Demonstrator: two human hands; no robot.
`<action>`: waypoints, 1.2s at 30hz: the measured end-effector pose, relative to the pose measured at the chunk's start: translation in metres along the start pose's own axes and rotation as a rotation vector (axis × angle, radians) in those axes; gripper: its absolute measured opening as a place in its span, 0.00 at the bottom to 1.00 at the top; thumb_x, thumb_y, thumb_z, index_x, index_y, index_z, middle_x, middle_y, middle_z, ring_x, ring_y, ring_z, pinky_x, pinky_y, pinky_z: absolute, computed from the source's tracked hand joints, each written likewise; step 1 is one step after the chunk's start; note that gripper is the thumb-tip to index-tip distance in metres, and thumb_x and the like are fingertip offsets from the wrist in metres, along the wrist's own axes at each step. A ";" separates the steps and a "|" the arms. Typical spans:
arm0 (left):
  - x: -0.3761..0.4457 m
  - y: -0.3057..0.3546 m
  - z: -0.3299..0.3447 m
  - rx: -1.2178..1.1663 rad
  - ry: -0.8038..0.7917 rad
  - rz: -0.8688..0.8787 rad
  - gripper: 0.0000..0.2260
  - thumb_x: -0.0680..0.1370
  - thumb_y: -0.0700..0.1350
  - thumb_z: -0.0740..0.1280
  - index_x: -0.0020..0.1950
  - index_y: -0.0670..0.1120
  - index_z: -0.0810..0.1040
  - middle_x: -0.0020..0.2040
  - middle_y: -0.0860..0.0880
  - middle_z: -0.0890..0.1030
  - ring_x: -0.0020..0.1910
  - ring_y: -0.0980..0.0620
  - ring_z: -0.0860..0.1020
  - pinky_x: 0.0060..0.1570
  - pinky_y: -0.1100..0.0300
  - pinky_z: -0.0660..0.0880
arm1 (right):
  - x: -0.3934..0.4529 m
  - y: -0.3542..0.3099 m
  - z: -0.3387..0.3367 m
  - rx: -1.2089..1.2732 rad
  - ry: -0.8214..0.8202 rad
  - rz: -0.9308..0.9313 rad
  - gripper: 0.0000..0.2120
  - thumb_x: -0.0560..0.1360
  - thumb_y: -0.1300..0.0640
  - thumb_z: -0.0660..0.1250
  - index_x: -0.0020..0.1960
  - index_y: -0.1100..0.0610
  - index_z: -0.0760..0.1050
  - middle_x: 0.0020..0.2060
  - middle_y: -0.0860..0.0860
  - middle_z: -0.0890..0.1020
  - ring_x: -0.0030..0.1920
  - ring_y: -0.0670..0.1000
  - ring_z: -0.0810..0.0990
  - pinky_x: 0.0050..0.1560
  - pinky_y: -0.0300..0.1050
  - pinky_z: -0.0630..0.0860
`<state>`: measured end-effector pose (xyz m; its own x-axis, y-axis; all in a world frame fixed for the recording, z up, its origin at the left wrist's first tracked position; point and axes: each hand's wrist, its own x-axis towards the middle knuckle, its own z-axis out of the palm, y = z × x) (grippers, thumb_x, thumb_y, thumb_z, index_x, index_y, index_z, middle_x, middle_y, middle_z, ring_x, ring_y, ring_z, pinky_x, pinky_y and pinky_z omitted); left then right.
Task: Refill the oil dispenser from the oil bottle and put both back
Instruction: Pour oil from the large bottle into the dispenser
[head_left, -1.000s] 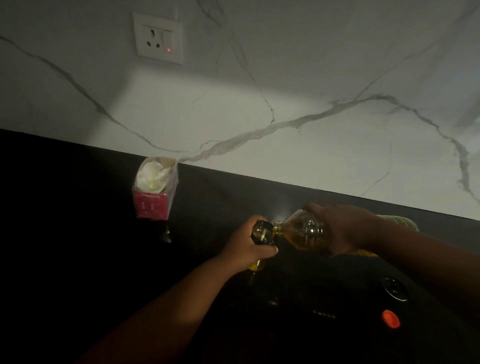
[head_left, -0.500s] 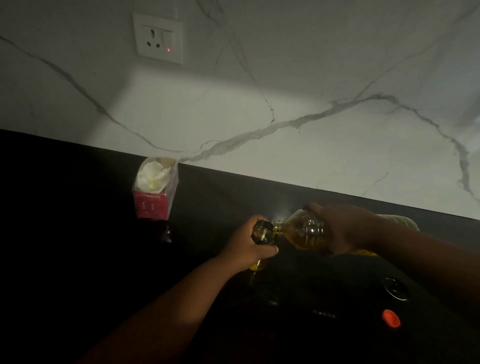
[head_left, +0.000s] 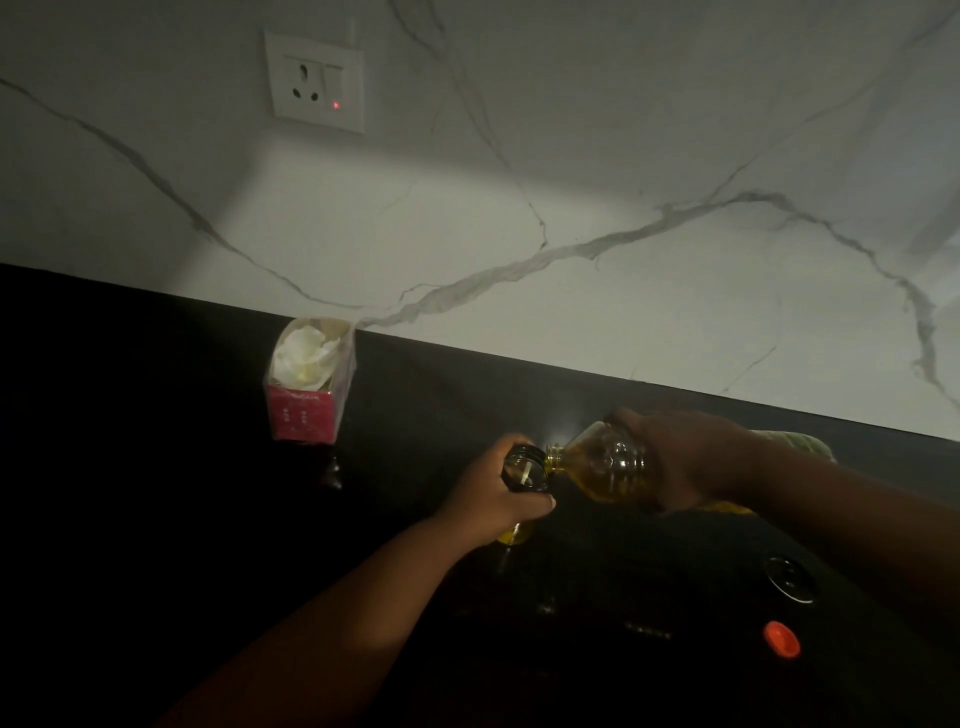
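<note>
- The tabletop (head_left: 156, 467) is black and so dim across the left and lower frame that its surface detail is lost.
- Left of centre, a pink box (head_left: 306, 410) with crumpled white material in its open top stands near the marble wall (head_left: 623, 156); a wall socket (head_left: 314, 78) with a red light sits upper left.
- At centre, the left hand (head_left: 498, 499) is wrapped around the oil dispenser (head_left: 524, 470); only its dark open mouth and a yellow sliver at its base show.
- Just right, the oil bottle (head_left: 602, 467) lies tipped, its neck at the dispenser's mouth; no stream can be made out.
- The right hand (head_left: 685, 462) grips the bottle's body, covering its rear half.
- Lower right lie an orange cap (head_left: 781, 639) and a dark round lid (head_left: 789, 578), barely discernible.
</note>
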<state>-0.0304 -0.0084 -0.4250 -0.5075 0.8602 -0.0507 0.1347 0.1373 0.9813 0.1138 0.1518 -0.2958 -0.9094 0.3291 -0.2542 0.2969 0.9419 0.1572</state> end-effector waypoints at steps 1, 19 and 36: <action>0.000 0.000 0.000 0.001 -0.001 0.000 0.25 0.66 0.44 0.78 0.53 0.66 0.71 0.53 0.53 0.79 0.53 0.50 0.80 0.57 0.45 0.78 | 0.000 0.000 0.000 -0.003 0.000 0.000 0.44 0.60 0.44 0.78 0.69 0.48 0.59 0.56 0.50 0.79 0.53 0.51 0.79 0.50 0.43 0.75; -0.001 0.002 -0.001 -0.002 -0.002 0.007 0.24 0.66 0.45 0.78 0.54 0.65 0.73 0.52 0.53 0.80 0.52 0.51 0.81 0.57 0.44 0.79 | 0.000 -0.001 -0.001 -0.002 0.002 0.004 0.44 0.60 0.45 0.77 0.70 0.48 0.58 0.58 0.50 0.78 0.55 0.51 0.79 0.52 0.44 0.76; 0.000 0.001 0.001 -0.039 0.009 0.012 0.24 0.68 0.39 0.78 0.56 0.58 0.73 0.51 0.53 0.79 0.50 0.53 0.80 0.54 0.50 0.79 | -0.001 -0.001 0.000 -0.004 0.006 0.008 0.43 0.61 0.44 0.77 0.69 0.48 0.58 0.57 0.50 0.79 0.54 0.51 0.79 0.49 0.43 0.74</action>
<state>-0.0296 -0.0078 -0.4237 -0.5133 0.8574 -0.0371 0.1078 0.1073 0.9884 0.1143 0.1507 -0.2953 -0.9090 0.3357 -0.2471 0.3027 0.9391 0.1624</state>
